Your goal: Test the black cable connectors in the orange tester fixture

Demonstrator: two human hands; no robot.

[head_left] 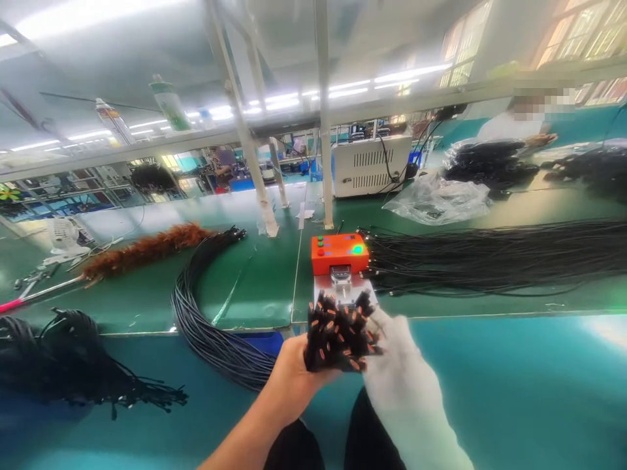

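Cable bundle: the bunch of black cable ends (pixel 337 333) is hanging in the air over the lap, just this side of the orange box (pixel 329 262); orange-lined tips are pointing up.
Left hand: bare left hand (pixel 294 365) is wrapping the bunch from the left, fingers grasping it firmly.
Right hand: white-gloved right hand (pixel 394 349) is sitting against the bunch's right side; fingers are blurring out behind it, so can't tell whether they're gripping or just touching.
Box: green light (pixel 358 249) is glowing, small display (pixel 341 273) is facing up; no cable that I can make out is sitting in it.
Done: bunch is gathered and lifted clear of the desk (pixel 274 287), by my read.
Left: long black cables (pixel 499 258) are lying loose right of the box, outside both hands. Which piles are finished, can't tell.
Left side: a curved cable hank (pixel 193 313) is running off the desk and disappearing behind the left forearm; can't tell if it's joining the held bunch. Another drooping bunch (pixel 73 356) is getting cut off by the frame.
Hidden: bunch is covering the metal plate's near end; display reading is too small. Blue bin (pixel 267 343) is mostly hiding behind the hank.
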